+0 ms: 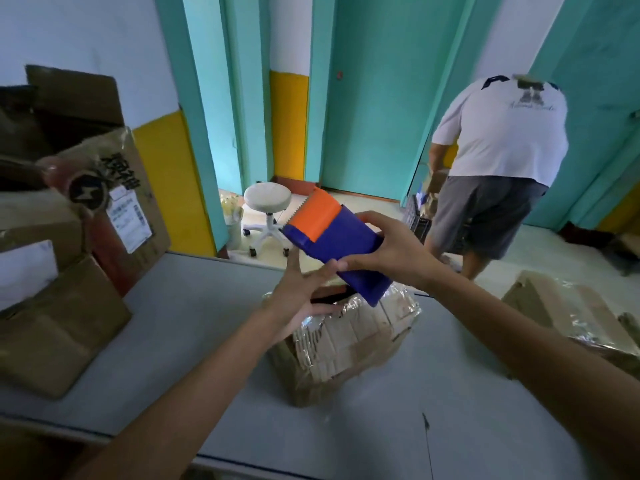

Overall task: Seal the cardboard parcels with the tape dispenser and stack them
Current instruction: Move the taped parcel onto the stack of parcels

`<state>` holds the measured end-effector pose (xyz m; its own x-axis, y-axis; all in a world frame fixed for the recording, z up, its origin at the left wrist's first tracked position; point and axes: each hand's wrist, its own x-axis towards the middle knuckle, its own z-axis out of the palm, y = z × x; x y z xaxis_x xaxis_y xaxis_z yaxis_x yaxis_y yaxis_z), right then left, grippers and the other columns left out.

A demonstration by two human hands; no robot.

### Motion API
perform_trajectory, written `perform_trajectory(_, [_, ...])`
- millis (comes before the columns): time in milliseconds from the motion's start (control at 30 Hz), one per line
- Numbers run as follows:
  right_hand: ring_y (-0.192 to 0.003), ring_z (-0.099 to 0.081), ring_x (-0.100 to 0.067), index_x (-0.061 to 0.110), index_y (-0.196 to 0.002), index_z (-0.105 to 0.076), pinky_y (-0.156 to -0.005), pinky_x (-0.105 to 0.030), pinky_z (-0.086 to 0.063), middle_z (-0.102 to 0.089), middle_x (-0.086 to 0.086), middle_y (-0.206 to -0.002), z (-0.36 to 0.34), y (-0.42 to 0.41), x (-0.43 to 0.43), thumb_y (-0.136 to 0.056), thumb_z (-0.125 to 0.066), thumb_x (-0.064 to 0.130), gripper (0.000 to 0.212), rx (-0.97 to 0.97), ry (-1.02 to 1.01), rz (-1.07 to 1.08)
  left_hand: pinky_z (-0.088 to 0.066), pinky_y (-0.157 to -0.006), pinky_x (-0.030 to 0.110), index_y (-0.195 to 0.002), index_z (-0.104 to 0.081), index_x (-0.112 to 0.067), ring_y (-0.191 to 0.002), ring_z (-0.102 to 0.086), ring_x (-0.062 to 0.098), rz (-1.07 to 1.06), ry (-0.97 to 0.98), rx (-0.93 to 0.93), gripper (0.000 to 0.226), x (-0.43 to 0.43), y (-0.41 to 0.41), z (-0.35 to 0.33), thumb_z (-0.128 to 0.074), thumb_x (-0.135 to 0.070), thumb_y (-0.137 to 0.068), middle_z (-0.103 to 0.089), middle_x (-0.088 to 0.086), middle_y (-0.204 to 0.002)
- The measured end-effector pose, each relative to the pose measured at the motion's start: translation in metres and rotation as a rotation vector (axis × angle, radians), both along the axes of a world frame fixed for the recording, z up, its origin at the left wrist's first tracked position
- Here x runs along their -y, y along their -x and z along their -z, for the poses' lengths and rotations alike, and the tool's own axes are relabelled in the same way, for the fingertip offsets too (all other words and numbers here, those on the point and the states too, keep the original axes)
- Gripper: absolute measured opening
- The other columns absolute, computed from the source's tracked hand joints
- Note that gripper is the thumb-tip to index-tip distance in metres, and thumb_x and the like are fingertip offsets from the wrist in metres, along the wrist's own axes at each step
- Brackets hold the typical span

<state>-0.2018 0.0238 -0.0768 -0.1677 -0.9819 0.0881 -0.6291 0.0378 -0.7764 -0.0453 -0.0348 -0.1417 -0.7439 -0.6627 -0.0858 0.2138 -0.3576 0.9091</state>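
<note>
In the head view the right hand (388,251) grips the blue tape dispenser (341,247) just above the taped cardboard parcel (353,341) on the grey table (207,323), its long axis slanting away with the orange end up-left, while the left hand (298,299) spreads straight-fingered beneath it, holding nothing.
</note>
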Motion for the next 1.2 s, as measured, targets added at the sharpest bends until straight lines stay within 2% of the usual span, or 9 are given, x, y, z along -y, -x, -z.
perform_trajectory(200, [-0.099,-0.062,-0.014,0.029,-0.125,-0.040,-0.084,-0.031,-0.055,-0.060,0.010,-0.113,-0.001,-0.013,0.012,-0.058,-0.075,0.041,0.077,0.136,-0.103,-0.147,-0.055,-0.083,0.047,-0.118,-0.053,-0.018,-0.095,-0.067,0.028,-0.004,-0.025,-0.029,0.101,0.015,-0.011,0.003,-0.090,-0.056,-0.031,-0.071,0.003,-0.104])
perform_trajectory(333, [-0.093,-0.064,-0.003,0.033,-0.113,-0.046,-0.072,-0.016,-0.052,-0.063,0.017,-0.103,-0.007,-0.014,0.014,-0.070,-0.076,0.024,0.053,0.212,-0.160,-0.269,-0.056,-0.077,0.035,-0.118,-0.053,-0.016,-0.096,-0.067,0.024,0.011,-0.045,-0.089,0.099,0.025,-0.017,0.004,-0.090,-0.052,-0.033,-0.070,0.004,-0.107])
perform_trajectory(533, [-0.093,-0.063,0.000,0.034,-0.113,-0.046,-0.073,-0.016,-0.052,-0.062,0.020,-0.102,-0.005,-0.019,0.017,-0.081,-0.066,0.024,0.039,0.245,-0.205,-0.262,-0.057,-0.074,0.035,-0.118,-0.051,-0.019,-0.100,-0.066,0.024,0.018,0.038,-0.045,0.102,0.031,-0.022,0.006,-0.088,-0.057,-0.030,-0.070,0.001,-0.107])
perform_trajectory(633, [-0.092,-0.064,-0.003,0.033,-0.112,-0.048,-0.072,-0.019,-0.053,-0.065,0.020,-0.097,-0.009,-0.018,0.019,-0.080,-0.070,0.022,0.040,0.205,-0.228,-0.271,-0.056,-0.077,0.031,-0.109,-0.052,-0.029,-0.096,-0.067,0.013,0.017,0.234,0.135,0.099,0.035,-0.026,0.006,-0.077,-0.076,-0.026,-0.070,-0.006,-0.101])
perform_trajectory(700, [-0.089,-0.064,-0.002,0.031,-0.110,-0.049,-0.070,-0.016,-0.052,-0.066,0.020,-0.093,-0.013,-0.014,0.018,-0.083,-0.067,0.015,0.036,0.193,-0.246,-0.267,-0.053,-0.084,0.030,-0.113,-0.049,-0.033,-0.101,-0.065,0.010,0.049,0.387,0.277,0.098,0.037,-0.032,0.002,-0.071,-0.081,-0.031,-0.065,-0.005,-0.116])
perform_trajectory(867, [-0.088,-0.065,-0.010,0.031,-0.108,-0.051,-0.065,-0.017,-0.052,-0.064,0.009,-0.099,-0.024,0.007,0.011,-0.079,-0.067,0.014,0.037,0.180,-0.249,-0.214,-0.029,-0.109,0.043,-0.144,-0.024,-0.030,-0.136,-0.025,0.021,-0.114,0.888,0.875,0.097,0.024,-0.048,0.019,-0.056,-0.077,-0.065,-0.029,0.000,-0.148])
perform_trajectory(933, [-0.086,-0.065,-0.009,0.031,-0.107,-0.051,-0.063,-0.016,-0.051,-0.063,0.008,-0.099,-0.023,0.011,0.010,-0.078,-0.066,0.014,0.036,0.190,-0.283,-0.198,-0.020,-0.113,0.048,-0.145,-0.020,-0.030,-0.141,-0.011,0.026,-0.023,0.975,0.931,0.087,0.008,-0.047,0.038,-0.048,-0.074,-0.075,-0.016,0.004,-0.153])
perform_trajectory(1033, [-0.093,-0.065,-0.017,0.032,-0.110,-0.052,-0.065,-0.020,-0.052,-0.066,0.007,-0.101,-0.020,0.015,0.008,-0.075,-0.073,0.022,0.042,0.179,-0.331,-0.221,-0.008,-0.116,0.040,-0.148,-0.013,-0.025,-0.143,0.010,0.025,0.139,1.182,0.911,0.076,0.012,-0.045,0.054,-0.051,-0.052,-0.088,-0.002,-0.001,-0.157])
perform_trajectory(1200, [-0.091,-0.066,-0.013,0.031,-0.110,-0.052,-0.065,-0.018,-0.052,-0.067,0.009,-0.100,-0.026,0.017,0.007,-0.079,-0.072,0.017,0.039,0.126,-0.433,-0.273,-0.014,-0.114,0.031,-0.146,-0.022,-0.031,-0.143,-0.006,0.012,0.291,1.208,0.848,0.078,0.057,-0.053,0.034,-0.065,-0.043,-0.082,-0.010,-0.010,-0.154])
